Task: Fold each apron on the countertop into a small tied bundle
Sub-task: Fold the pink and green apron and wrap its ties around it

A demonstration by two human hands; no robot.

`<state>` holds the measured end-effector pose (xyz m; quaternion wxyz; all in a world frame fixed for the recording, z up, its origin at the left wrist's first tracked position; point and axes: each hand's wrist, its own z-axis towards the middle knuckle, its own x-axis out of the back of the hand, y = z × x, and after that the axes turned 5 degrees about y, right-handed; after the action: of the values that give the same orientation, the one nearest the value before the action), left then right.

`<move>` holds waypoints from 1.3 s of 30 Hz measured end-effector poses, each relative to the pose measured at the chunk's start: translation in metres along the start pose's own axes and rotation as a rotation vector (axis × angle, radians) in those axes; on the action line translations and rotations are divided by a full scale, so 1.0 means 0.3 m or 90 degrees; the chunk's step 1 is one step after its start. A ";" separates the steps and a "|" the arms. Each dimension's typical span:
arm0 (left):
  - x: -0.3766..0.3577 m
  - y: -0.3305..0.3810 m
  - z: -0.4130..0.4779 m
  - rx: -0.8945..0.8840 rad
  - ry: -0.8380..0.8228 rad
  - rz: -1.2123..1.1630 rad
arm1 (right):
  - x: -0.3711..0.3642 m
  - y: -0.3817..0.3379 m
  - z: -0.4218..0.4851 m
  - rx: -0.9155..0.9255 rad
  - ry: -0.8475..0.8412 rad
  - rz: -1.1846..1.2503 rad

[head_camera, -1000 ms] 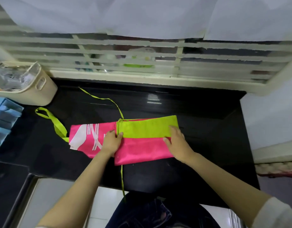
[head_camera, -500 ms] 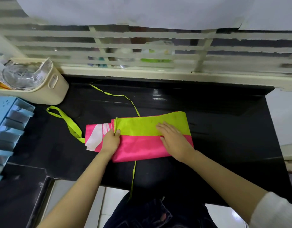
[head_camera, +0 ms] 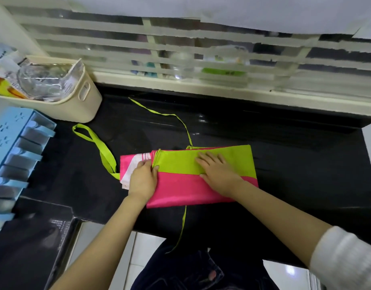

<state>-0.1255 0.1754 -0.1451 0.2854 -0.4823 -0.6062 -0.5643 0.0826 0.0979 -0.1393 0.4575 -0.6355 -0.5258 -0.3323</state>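
Over the last 1 second the right hand (head_camera: 217, 170) has slid leftward along the lime-green band (head_camera: 176, 164) of the pink apron (head_camera: 180, 191). It began at the band's right end and now lies flat near its middle, with green cloth showing past it on the right. The printed pink-and-white section (head_camera: 129, 174) left of the left hand (head_camera: 143, 181) has shrunk from a long stretch to a short stub (the folded layer seems to have been drawn over it, though the hand hides the fold itself). The view has also swung left, showing more of the cream basket (head_camera: 84, 101).
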 end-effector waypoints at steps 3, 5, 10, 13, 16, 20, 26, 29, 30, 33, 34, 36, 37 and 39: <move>0.039 -0.044 0.019 0.004 0.048 -0.068 | 0.012 -0.029 0.049 0.016 0.018 0.017; 0.055 -0.074 0.025 0.019 0.071 -0.100 | 0.026 -0.040 0.077 0.015 0.037 0.028; 0.036 -0.121 0.028 0.042 0.055 0.046 | 0.044 -0.044 0.135 0.019 0.016 -0.021; 0.020 -0.111 0.024 0.015 0.026 0.096 | 0.045 -0.036 0.148 -0.010 0.012 -0.058; 0.008 -0.086 0.033 -0.015 -0.057 0.061 | 0.048 -0.015 0.139 -0.037 0.014 -0.068; -0.005 -0.061 0.052 -0.062 -0.164 0.006 | 0.045 0.020 0.107 -0.058 0.003 -0.037; -0.010 -0.080 0.088 -0.103 -0.180 -0.052 | 0.058 0.013 0.134 -0.021 -0.003 0.136; 0.006 -0.103 0.097 -0.131 -0.144 -0.075 | 0.072 -0.002 0.170 -0.004 -0.013 0.138; 0.012 -0.112 0.102 -0.142 -0.124 -0.092 | 0.080 -0.008 0.181 0.009 -0.010 0.150; 0.031 -0.130 0.116 -0.133 -0.090 -0.138 | 0.102 -0.036 0.207 0.052 0.008 0.222; 0.036 -0.132 0.121 -0.123 -0.077 -0.142 | 0.106 -0.046 0.215 0.050 0.005 0.249; 0.045 -0.130 0.129 -0.097 -0.052 -0.142 | 0.107 -0.060 0.229 0.012 -0.012 0.265; 0.046 -0.129 0.134 -0.083 -0.045 -0.138 | 0.105 -0.063 0.237 -0.006 -0.018 0.252; 0.045 -0.129 0.143 -0.061 -0.036 -0.116 | 0.106 -0.069 0.253 -0.024 -0.021 0.219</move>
<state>-0.1571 0.2241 -0.1575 0.1925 -0.4539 -0.6278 -0.6023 0.0653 0.1808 -0.1331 0.4870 -0.7298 -0.4105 -0.2486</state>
